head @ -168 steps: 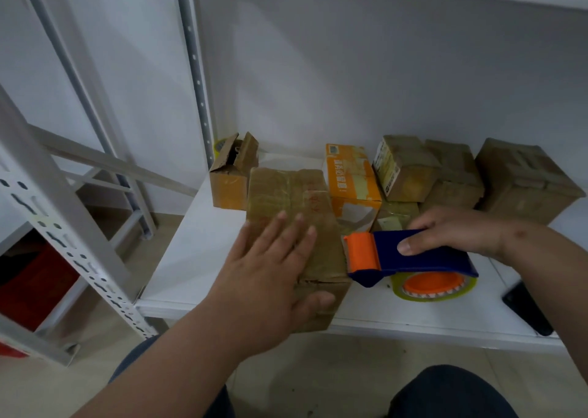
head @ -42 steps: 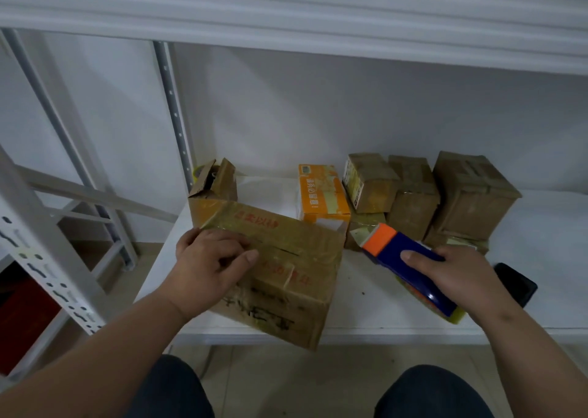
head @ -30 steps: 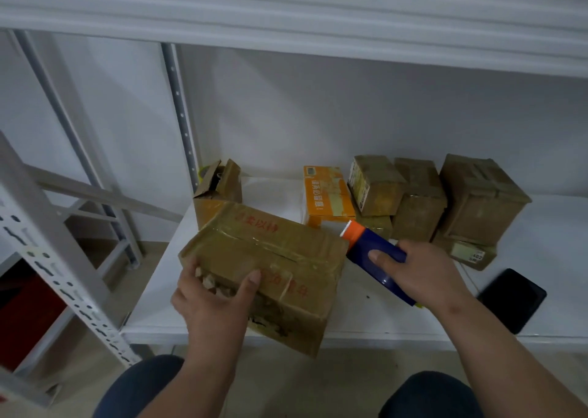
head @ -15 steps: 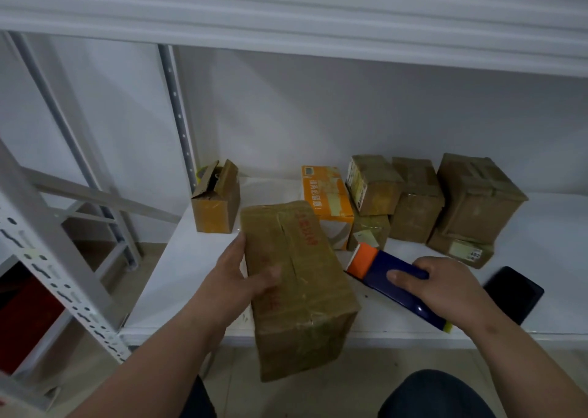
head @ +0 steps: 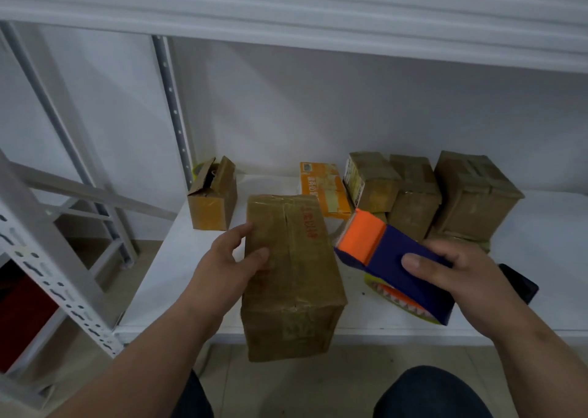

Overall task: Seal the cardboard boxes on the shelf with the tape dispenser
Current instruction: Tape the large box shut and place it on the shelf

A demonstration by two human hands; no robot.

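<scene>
A long brown cardboard box (head: 297,277) with red print lies lengthwise on the white shelf (head: 165,277), its near end hanging over the front edge. My left hand (head: 227,268) grips its left side, thumb on the top face. My right hand (head: 461,285) holds the blue and orange tape dispenser (head: 391,258) just right of the box, orange end tilted up towards the box. The yellow tape roll (head: 401,300) shows under the dispenser.
A small open box (head: 211,201) stands at the back left by the upright. An orange box (head: 324,188) and several brown boxes (head: 471,192) sit at the back right. A black phone (head: 521,285) lies right of my right hand. My knees show below the shelf.
My left hand has turned the long box from crosswise to lengthwise and set it flatter on the shelf. The dispenser has risen and come closer to the box's right side.
</scene>
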